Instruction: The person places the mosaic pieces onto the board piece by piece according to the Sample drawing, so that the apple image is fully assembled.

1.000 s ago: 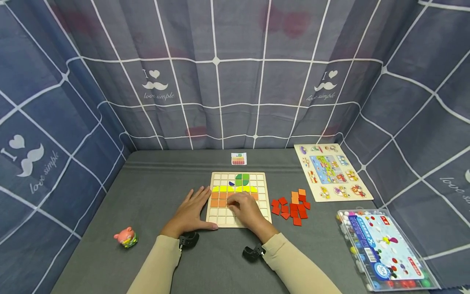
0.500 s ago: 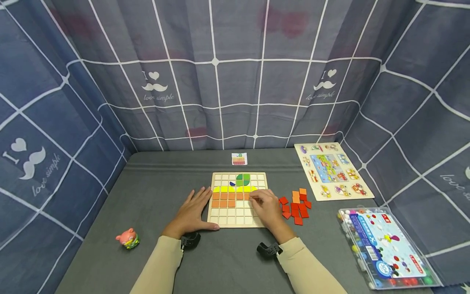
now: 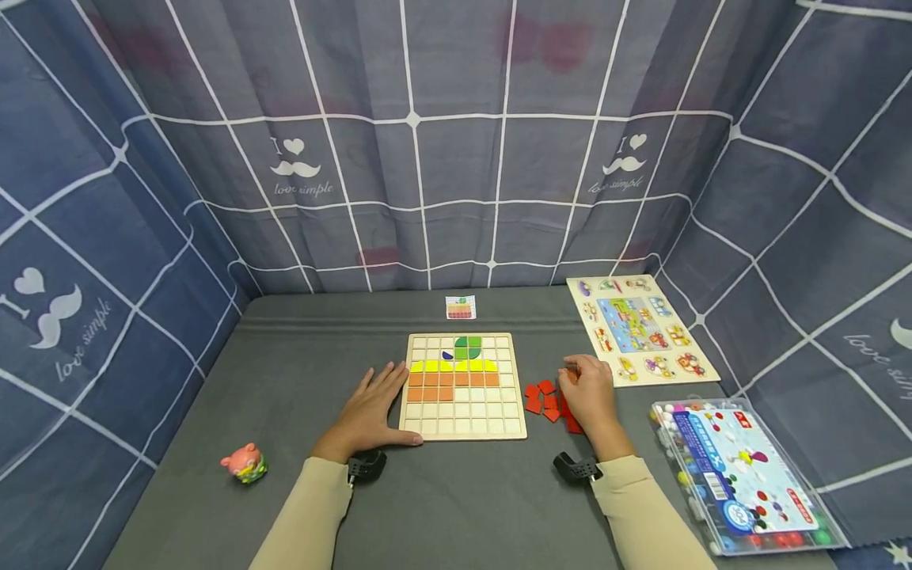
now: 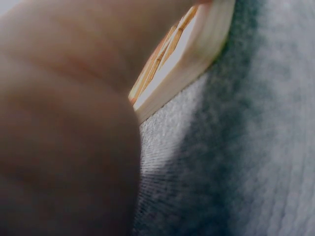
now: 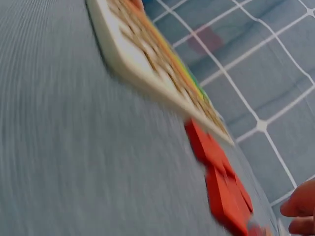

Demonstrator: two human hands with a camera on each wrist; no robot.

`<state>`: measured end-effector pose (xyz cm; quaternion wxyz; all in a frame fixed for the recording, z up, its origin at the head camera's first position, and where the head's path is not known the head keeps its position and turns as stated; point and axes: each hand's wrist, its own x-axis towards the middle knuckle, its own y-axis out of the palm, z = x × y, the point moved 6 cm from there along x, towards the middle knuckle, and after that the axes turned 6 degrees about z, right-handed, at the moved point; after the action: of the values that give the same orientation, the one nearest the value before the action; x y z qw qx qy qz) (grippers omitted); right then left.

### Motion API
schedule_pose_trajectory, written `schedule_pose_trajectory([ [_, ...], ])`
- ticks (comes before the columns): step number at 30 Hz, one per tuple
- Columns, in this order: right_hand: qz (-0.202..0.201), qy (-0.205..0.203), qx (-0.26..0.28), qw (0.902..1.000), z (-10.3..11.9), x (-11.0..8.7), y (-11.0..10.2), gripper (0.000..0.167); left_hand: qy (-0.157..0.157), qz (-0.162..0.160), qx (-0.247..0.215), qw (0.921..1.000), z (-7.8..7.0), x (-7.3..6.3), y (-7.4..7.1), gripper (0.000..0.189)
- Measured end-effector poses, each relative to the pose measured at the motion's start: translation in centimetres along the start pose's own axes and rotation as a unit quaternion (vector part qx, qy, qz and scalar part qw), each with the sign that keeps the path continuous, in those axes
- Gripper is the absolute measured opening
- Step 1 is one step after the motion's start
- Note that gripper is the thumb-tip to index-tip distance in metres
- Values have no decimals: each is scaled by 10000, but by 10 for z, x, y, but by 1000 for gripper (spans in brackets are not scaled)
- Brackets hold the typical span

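Observation:
In the head view a square wooden grid board (image 3: 463, 423) lies mid-table. It carries green and yellow pieces, a dark blue piece (image 3: 447, 355) and orange tiles (image 3: 431, 393); its lower cells are bare. My left hand (image 3: 370, 412) rests spread along the board's left edge, thumb at the near corner. My right hand (image 3: 590, 400) is over the loose tiles right of the board, fingers bent, hiding part of the pile. Red tiles (image 3: 551, 402) show beside it; orange shows by the fingertips. In the right wrist view its fingers (image 5: 301, 204) look apart from the red tiles (image 5: 224, 199).
A small picture card (image 3: 461, 307) lies behind the board. At the back right is a wooden picture puzzle (image 3: 644, 328), with a clear box of coloured balls (image 3: 748, 479) in front. A pink pig figure (image 3: 245, 463) stands left. Checked curtains enclose the table.
My right hand has moved right, from over the board's grid past its right edge to the loose tiles. A third orange tile shows in the second orange row. The left hand stays put.

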<state>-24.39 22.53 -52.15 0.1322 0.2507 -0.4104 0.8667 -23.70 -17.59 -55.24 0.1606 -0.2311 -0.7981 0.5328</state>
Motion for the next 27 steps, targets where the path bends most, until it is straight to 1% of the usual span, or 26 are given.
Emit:
schedule_pose_trajectory([
  [5,68,248,-397,9989,-13,2,-9,17,-62,49,-31,10000,1,0,-1,137],
  [9,354,637,-666,9951,-20,5,-11,10,-37,49,-11,10000,1,0,-1,137],
  [13,699,906,-960,9888,-24,11,-12,8,0,24,24,10000,0,0,0,137],
  [14,777,951,-1019,9872,-25,12,-12,10,1,21,-1,10000,-1,0,-1,137],
  [18,1083,1100,-1181,9809,-25,21,-9,32,-14,-6,-43,10000,-1,0,-1,137],
  [20,1176,1156,-1206,9789,-25,24,-7,37,-31,-5,-28,10000,-1,0,-1,137],
  [22,1141,1181,-1208,9790,-24,26,-6,33,-34,-4,-11,10000,0,0,-1,137],
  [24,1034,1233,-1132,9804,-23,26,-5,23,-63,38,12,10000,1,0,0,138],
  [27,878,1285,-852,9841,-18,24,-4,7,-88,75,15,9999,2,1,1,138],
])
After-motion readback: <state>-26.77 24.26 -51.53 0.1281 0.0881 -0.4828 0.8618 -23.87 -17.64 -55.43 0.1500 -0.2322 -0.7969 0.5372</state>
